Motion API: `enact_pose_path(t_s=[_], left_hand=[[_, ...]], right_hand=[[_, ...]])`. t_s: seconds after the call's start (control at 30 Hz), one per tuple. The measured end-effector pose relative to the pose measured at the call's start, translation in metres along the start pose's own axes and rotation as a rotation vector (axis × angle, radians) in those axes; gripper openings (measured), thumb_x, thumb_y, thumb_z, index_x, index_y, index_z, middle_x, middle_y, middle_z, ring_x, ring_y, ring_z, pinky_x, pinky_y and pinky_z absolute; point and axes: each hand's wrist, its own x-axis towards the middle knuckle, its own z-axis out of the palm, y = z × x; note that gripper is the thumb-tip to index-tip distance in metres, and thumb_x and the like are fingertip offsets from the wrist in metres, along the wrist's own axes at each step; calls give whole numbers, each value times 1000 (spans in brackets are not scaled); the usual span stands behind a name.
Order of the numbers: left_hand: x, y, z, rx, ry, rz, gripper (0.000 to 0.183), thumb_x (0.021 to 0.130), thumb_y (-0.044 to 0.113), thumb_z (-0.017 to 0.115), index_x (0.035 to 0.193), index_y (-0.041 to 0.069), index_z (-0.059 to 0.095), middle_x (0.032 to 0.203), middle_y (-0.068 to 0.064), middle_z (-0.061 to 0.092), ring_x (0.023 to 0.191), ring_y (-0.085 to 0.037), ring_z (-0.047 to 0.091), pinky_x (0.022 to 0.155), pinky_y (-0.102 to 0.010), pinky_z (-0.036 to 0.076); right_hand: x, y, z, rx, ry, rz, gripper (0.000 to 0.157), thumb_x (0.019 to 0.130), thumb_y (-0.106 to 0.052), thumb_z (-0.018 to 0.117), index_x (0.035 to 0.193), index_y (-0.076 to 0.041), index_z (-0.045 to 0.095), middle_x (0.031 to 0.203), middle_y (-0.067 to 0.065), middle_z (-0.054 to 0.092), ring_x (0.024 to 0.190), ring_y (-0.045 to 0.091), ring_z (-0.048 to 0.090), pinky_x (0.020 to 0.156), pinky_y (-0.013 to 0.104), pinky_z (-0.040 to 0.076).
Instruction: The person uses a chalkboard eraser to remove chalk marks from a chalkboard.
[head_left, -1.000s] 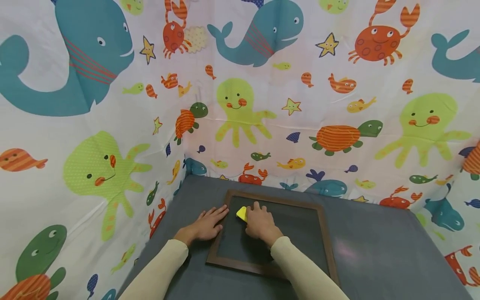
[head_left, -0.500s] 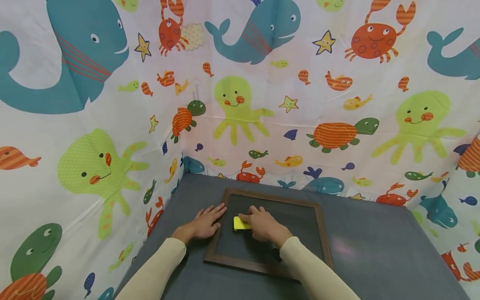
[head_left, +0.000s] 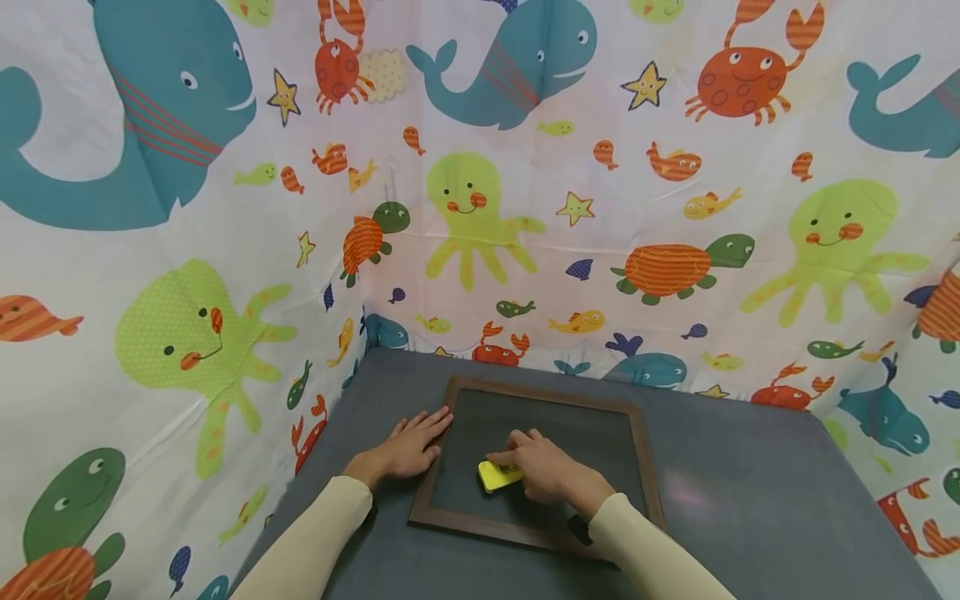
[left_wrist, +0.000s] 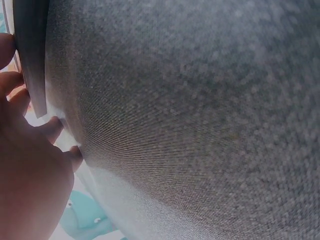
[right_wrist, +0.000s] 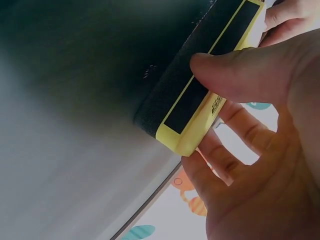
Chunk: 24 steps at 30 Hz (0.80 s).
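Note:
A blackboard (head_left: 555,412) with a brown wooden frame (head_left: 480,525) lies flat on the grey table. My right hand (head_left: 553,468) grips a yellow chalkboard eraser (head_left: 498,477), held down over the lower left part of the dark surface. In the right wrist view the thumb (right_wrist: 235,72) presses one long side of the eraser (right_wrist: 180,141), fingers on the other; its black felt faces the board. My left hand (head_left: 405,448) lies with spread, straight fingers on the frame's left side. The left wrist view shows those fingers (left_wrist: 52,130) along the dark frame edge (left_wrist: 32,60).
Grey cloth covers the table (head_left: 750,492) all around the board. A white curtain (head_left: 525,275) printed with sea animals stands behind and on both sides. A small black object (head_left: 579,529) sits at the right sleeve's cuff.
My right hand has drawn the eraser across the board toward the near side and a little right, its angle changing on the way. The left hand has stayed on the frame.

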Motion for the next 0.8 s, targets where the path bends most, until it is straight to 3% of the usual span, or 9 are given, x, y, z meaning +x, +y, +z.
enact_pose_path(t_s=[0.47, 0.6, 0.8], left_hand=[[0, -3, 6, -33, 2, 33, 61, 106, 25, 47, 161, 17, 24, 169, -4, 15, 153, -44, 15, 115, -73, 9], [-1, -1, 5, -40, 14, 34, 62, 105, 23, 49, 161, 15, 25, 169, -6, 17, 152, -45, 15, 114, -74, 8], [-2, -1, 2, -28, 21, 19, 62, 105, 25, 49, 161, 17, 24, 169, -5, 16, 153, -44, 15, 116, -72, 9]], right_hand=[[-31, 14, 1, 57, -9, -20, 69, 84, 5, 70, 142, -30, 59, 126, -2, 58, 103, 18, 49, 89, 40, 47], [-38, 22, -16, 80, 44, 46, 66, 86, 0, 72, 143, -28, 58, 128, 0, 56, 107, 20, 49, 96, 45, 47], [-47, 39, -59, 78, 137, 160, 65, 85, -16, 78, 145, -23, 55, 131, 5, 55, 109, 22, 50, 97, 47, 48]])
